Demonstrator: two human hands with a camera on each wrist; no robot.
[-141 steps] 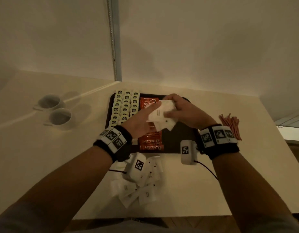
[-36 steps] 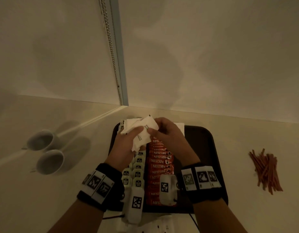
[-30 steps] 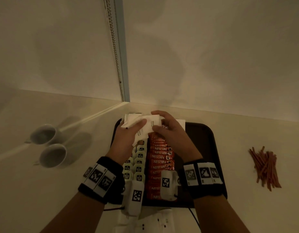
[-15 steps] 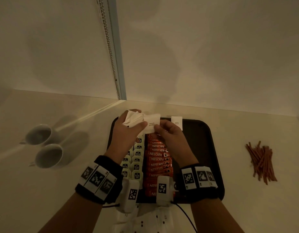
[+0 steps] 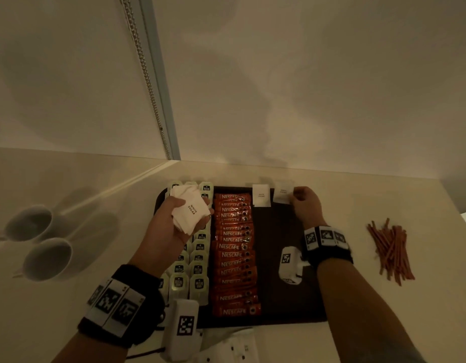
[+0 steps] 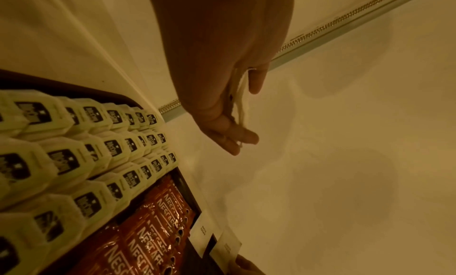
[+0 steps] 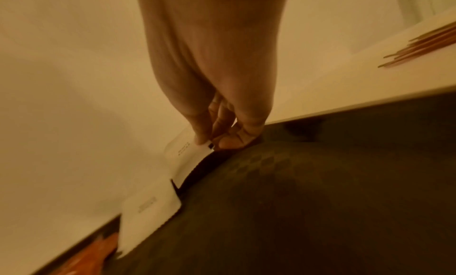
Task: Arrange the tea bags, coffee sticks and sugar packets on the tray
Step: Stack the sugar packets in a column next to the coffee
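A dark tray holds rows of pale tea bags on its left and a column of orange coffee sticks beside them. One white sugar packet leans on the tray's far rim. My right hand pinches a second sugar packet by its corner just right of the first; the wrist view shows that packet under thumb and fingers. My left hand is raised palm-up above the tea bags and grips a stack of sugar packets.
Two white cups stand on the counter to the left. A heap of thin brown sticks lies to the right. More white sugar packets lie loose at the near edge. The wall runs close behind the tray.
My right hand has drawn one packet off the left hand's stack and carried it right to the tray's far rim, beside the first packet. The left hand stayed over the tea bags.
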